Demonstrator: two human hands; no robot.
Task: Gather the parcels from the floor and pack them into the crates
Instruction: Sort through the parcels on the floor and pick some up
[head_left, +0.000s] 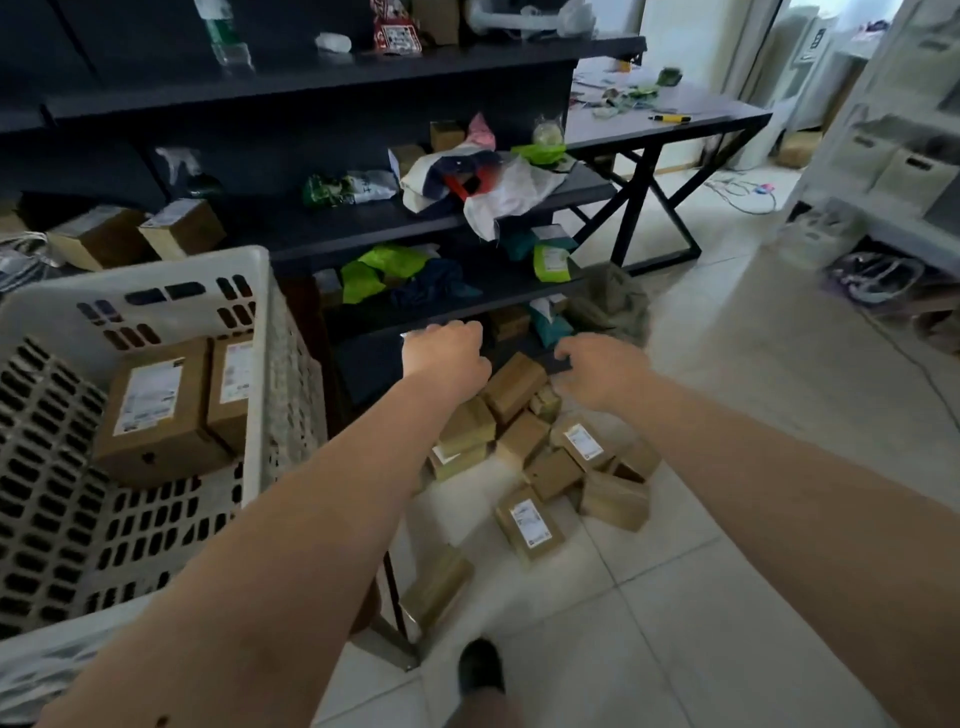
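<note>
Starting on the left, a white crate (262, 332) already has two brown parcels (156, 410) inside — so the job has only begun. Next comes the left hand (448, 347), reaching out over the pile, fingers curled down and holding nothing I can see. Below it, many small parcels (540, 457) lie in a heap on the floor (701, 597), waiting to be picked up. On the right, the right hand (597, 371) reaches too — loosely curled, empty.
</note>
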